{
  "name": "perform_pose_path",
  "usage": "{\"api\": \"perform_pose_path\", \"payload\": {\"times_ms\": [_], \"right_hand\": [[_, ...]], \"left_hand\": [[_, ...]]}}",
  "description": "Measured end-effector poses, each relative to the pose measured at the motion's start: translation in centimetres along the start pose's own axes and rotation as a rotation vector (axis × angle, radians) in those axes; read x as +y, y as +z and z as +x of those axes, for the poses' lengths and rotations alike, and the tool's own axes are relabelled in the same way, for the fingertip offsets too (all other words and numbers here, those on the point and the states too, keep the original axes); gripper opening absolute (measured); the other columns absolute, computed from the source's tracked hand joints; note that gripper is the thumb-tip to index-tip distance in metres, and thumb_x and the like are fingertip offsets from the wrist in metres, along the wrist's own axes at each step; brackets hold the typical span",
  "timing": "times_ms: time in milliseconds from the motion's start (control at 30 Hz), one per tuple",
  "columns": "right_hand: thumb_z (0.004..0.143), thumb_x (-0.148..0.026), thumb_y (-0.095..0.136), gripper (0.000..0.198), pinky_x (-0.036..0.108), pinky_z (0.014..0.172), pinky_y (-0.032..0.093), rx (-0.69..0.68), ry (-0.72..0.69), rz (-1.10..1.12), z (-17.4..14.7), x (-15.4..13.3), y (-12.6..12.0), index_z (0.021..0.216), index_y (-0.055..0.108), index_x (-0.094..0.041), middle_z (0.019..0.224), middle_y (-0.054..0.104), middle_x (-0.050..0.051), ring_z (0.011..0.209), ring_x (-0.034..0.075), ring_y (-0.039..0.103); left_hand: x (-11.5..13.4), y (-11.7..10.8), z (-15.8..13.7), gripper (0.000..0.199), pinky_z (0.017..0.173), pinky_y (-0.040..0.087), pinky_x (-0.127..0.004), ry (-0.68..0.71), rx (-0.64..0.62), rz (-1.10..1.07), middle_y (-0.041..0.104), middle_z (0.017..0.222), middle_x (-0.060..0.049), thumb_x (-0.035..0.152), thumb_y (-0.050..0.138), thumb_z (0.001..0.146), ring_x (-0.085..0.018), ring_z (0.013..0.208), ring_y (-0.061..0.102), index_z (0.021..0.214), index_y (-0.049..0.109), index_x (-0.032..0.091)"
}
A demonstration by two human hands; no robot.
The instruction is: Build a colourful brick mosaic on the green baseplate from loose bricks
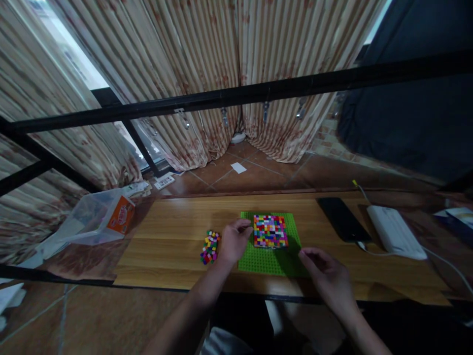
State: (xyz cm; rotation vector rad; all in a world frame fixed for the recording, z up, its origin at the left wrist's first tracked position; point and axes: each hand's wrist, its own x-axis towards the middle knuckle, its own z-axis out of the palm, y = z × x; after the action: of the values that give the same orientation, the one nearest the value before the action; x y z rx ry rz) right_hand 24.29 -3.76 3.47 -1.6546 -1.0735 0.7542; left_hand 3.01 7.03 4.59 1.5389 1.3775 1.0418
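Note:
A green studded baseplate (264, 264) lies on the wooden table and carries a square block of small multicoloured building bricks (270, 230). My left hand (234, 240) is over the plate's left edge, its fingertips drawn together close to the block's left side. Whatever may be in that pinch is too small to make out. Just off the plate's lower right corner, my right hand (327, 271) has curled fingers with thumb and forefinger close together; any piece between them cannot be seen. Left of my left hand sits a pile of loose coloured bricks (210, 246).
On the table's right lie a black phone (343, 218) and a white power bank (396, 232) with cables. A clear plastic bin (94, 217) with an orange label stands beyond the table's left end. A dark metal bar (221, 98) crosses before the curtains (207, 59).

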Motion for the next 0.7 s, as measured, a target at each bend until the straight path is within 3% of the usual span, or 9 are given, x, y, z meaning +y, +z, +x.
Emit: {"api": "perform_pose_path", "payload": {"times_ms": [267, 500, 700], "right_hand": [[0.079, -0.051, 0.057, 0.035, 0.030, 0.074, 0.052, 0.023, -0.022, -0.172, 0.8, 2.7, -1.0, 0.092, 0.066, -0.019, 0.092, 0.071, 0.006, 0.085, 0.022, 0.067], [0.083, -0.050, 0.054, 0.032, 0.028, 0.074, 0.049, -0.013, -0.111, -0.270, 0.8, 3.5, -0.4, 0.092, 0.065, -0.021, 0.091, 0.069, 0.004, 0.082, 0.019, 0.065], [0.085, -0.050, 0.050, 0.033, 0.029, 0.072, 0.050, -0.013, -0.169, -0.306, 0.8, 3.6, -0.3, 0.092, 0.065, -0.020, 0.091, 0.069, 0.006, 0.081, 0.020, 0.065]], "left_hand": [[0.4, 1.0, 1.7, 0.011, 0.066, 0.048, -0.022, 0.115, -0.052, 0.243, 0.069, 0.073, -0.001, 0.012, 0.058, 0.080, -0.013, 0.069, 0.065, 0.073, 0.065, 0.017], [0.9, 0.9, 0.8, 0.015, 0.066, 0.045, -0.021, 0.114, -0.048, 0.411, 0.071, 0.078, -0.001, 0.023, 0.054, 0.087, -0.014, 0.071, 0.065, 0.083, 0.068, 0.021], [1.2, 1.3, 0.1, 0.017, 0.073, 0.047, -0.024, 0.068, -0.011, 0.491, 0.074, 0.084, -0.002, 0.019, 0.052, 0.088, -0.017, 0.077, 0.069, 0.092, 0.069, 0.022]]}}
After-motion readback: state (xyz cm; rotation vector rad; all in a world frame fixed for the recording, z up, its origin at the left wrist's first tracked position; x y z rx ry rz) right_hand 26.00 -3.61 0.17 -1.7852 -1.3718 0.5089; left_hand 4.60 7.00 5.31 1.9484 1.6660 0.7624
